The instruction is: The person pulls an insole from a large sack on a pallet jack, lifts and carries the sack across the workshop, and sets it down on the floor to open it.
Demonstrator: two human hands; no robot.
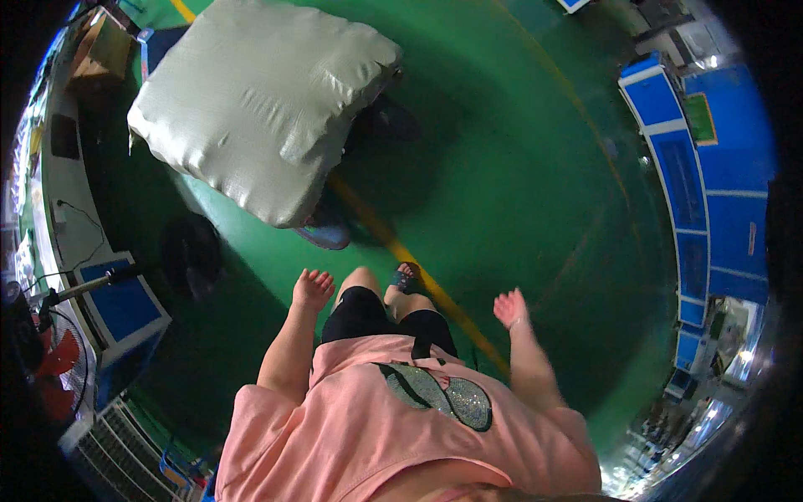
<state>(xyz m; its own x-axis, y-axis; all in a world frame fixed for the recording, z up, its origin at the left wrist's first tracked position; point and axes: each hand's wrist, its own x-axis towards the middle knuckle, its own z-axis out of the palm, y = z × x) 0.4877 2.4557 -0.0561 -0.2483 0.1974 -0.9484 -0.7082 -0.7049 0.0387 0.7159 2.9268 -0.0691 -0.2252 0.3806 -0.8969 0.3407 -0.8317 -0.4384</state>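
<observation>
My left hand [314, 289] is raised in front of my body at the left, its fingers loosely apart and nothing in it. On the other side my right hand [510, 308], slightly blurred, hangs out over the green floor [495, 188], also holding nothing. Beyond my left hand stands a large padded-looking block with a shiny pale grey cover [257, 106], touched by neither hand. What lies under this cover is hidden. A shoe-like grey object [326, 236] shows at its near lower corner.
A fan with red blades [63, 357] and a blue-fronted cabinet [119, 301] stand at the left, with a cardboard box [103, 53] farther up. Blue cabinets [680, 182] line the right side. A yellow floor line [452, 307] runs past my foot. A round dark object [190, 254] is at the left.
</observation>
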